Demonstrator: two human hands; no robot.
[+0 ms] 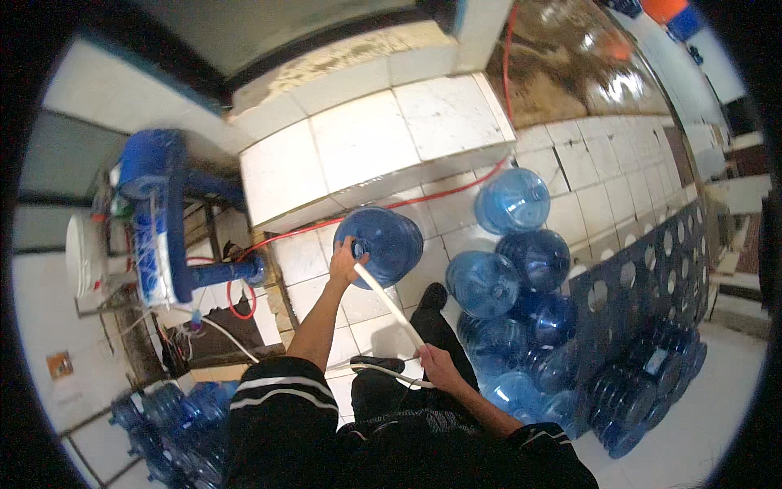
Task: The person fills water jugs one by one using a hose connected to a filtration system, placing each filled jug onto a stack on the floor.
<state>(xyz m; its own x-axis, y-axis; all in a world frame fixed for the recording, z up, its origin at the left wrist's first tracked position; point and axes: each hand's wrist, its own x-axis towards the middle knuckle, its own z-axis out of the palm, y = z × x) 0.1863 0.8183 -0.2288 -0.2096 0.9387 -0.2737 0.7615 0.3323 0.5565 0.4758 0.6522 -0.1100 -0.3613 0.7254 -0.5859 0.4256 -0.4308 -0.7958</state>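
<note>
A large blue plastic water jug [394,244] leans on the tiled floor before me, its neck turned toward me. My left hand [346,263] grips it around the neck. My right hand [438,367] is closed around the lower end of a straight white tube [391,305]. The tube's upper end lies right by my left fingers at the jug's mouth; whether it goes inside I cannot tell. A pale hose [391,370] runs from near my right hand off to the left.
Several blue jugs [486,284] crowd the floor at my right beside a dark perforated panel [629,275]. A white tiled step [366,147] lies ahead, with a red hose [427,198] along its foot. Blue piping [174,244] stands left; more jugs [183,422] sit lower left.
</note>
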